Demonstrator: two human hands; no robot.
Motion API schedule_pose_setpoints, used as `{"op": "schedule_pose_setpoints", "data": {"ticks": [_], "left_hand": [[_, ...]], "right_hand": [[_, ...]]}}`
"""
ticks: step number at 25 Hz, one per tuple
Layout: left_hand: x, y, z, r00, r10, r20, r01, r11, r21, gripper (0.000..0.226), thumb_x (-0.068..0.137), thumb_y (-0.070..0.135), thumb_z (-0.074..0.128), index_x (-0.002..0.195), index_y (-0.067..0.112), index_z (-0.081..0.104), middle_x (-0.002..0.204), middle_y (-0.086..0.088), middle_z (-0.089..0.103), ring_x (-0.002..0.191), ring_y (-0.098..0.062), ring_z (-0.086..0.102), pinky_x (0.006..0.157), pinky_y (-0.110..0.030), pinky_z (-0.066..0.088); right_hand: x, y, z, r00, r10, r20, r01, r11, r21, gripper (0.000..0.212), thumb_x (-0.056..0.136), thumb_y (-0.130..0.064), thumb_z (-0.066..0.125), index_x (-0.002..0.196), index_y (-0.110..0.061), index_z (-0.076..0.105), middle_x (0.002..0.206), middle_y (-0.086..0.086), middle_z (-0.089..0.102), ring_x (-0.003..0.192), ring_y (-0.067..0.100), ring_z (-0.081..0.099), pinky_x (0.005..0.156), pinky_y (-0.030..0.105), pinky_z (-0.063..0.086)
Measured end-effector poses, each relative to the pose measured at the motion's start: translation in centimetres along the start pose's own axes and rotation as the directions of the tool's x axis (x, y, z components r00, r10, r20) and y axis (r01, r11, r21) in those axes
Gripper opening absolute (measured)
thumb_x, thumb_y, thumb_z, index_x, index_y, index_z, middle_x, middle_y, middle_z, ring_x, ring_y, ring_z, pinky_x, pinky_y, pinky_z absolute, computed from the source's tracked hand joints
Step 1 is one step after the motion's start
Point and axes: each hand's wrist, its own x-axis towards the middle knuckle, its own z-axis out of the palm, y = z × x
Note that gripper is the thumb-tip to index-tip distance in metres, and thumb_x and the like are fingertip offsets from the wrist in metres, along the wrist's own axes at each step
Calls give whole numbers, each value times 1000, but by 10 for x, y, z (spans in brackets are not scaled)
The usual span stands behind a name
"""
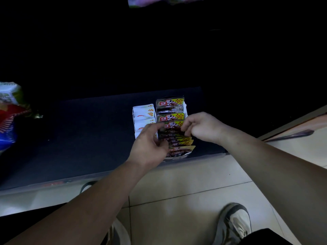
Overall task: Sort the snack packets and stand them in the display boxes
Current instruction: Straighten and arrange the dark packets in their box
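While both hands reach into the same box, the left hand (pixel 150 144) holds the left edge of 1 dark packet (pixel 170 130) with its thumb and curled fingers, and the right hand (pixel 201 128) pinches the right edge of this packet with bent fingertips. The packet stands tilted in the right display box (pixel 178 157), among a row of the same dark packets (pixel 170 105) with yellow "10%" corners. The ones at the back stand upright, and the ones at the front lean and fan out. Just beside it, touching, is the left display box (pixel 136 135), which has a row of white packets (pixel 144 112) standing in it. The 2 boxes are on a dark surface (pixel 88 138), near its front edge. Some colourful bags (pixel 10 117) lie at the far left of the surface. Below is a pale tiled floor (pixel 177 183), with a grey shoe (pixel 233 225) on it.
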Motion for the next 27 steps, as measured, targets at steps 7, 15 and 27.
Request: {"op": "schedule_pose_setpoints", "data": {"ticks": [7,15,27], "left_hand": [[-2,-10,5,980,191,50,-196,973,123,11,87,30,63,91,34,73,91,19,63,82,-1,59,73,-23,49],[0,-14,-4,997,22,74,-20,999,-32,17,94,34,65,110,33,73,85,21,68,56,4,53,61,-17,41],[1,-14,0,996,90,-3,-90,995,36,30,95,27,60,124,33,56,117,13,60,70,-8,58,69,-26,50]], "right_hand": [[11,10,8,978,-63,-200,12,968,-249,33,96,-29,62,129,-37,63,101,-2,69,84,18,67,77,40,60],[32,0,19,983,34,-179,-84,956,-281,14,94,-40,69,89,-33,58,91,-7,62,82,15,61,70,34,54],[13,4,-4,990,-134,35,138,978,-154,15,96,-20,68,81,-23,69,64,-5,57,57,11,52,46,20,44]]}}
